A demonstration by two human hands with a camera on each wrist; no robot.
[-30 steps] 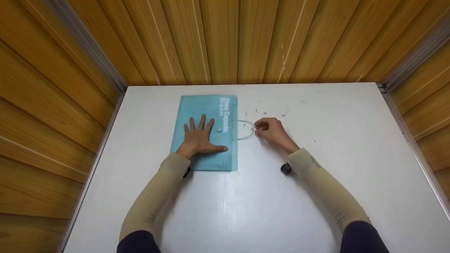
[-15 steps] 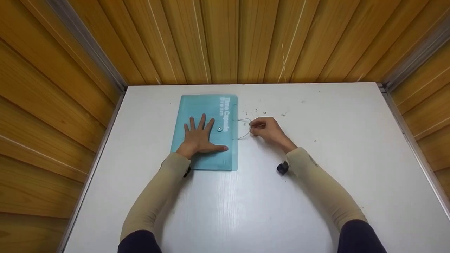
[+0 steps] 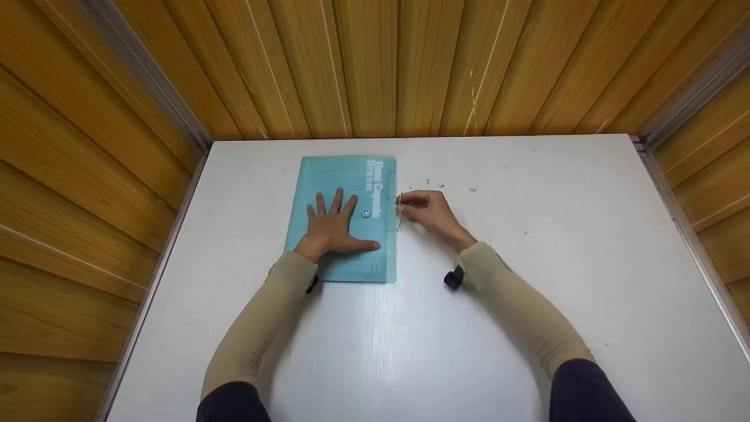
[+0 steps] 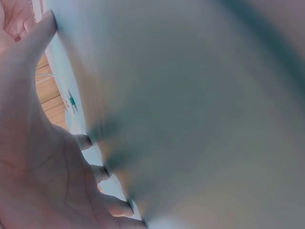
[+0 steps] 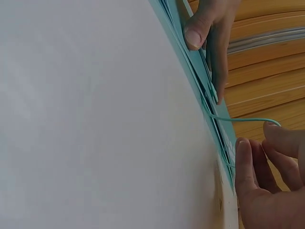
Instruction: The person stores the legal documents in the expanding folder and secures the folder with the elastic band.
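Observation:
A teal plastic document folder (image 3: pixel 345 170) with white lettering and a small round button (image 3: pixel 366 213) lies on the table. My left hand (image 3: pixel 331 230) rests on it, fingers spread wide; the left wrist view shows the palm and straight fingers (image 4: pixel 52 167) low over its surface. From the folder's right edge comes a thin elastic cord (image 3: pixel 400 223). My right hand (image 3: pixel 436 214) pinches that cord just beside the edge. In the right wrist view the teal cord (image 5: pixel 243 119) rises from the folder to the thumb and fingers of the right hand (image 5: pixel 271 171).
The white table (image 3: pixel 527 281) bears scuff marks (image 3: pixel 473 189) to the right of the folder. Wood-panelled walls (image 3: pixel 375 70) stand at the back and both sides. A small black device (image 3: pixel 453 278) sits at the right wrist.
My right hand has moved left with the cord, from well out beside the folder to close by its right edge. The cord loop now stands raised there. The left hand has stayed put.

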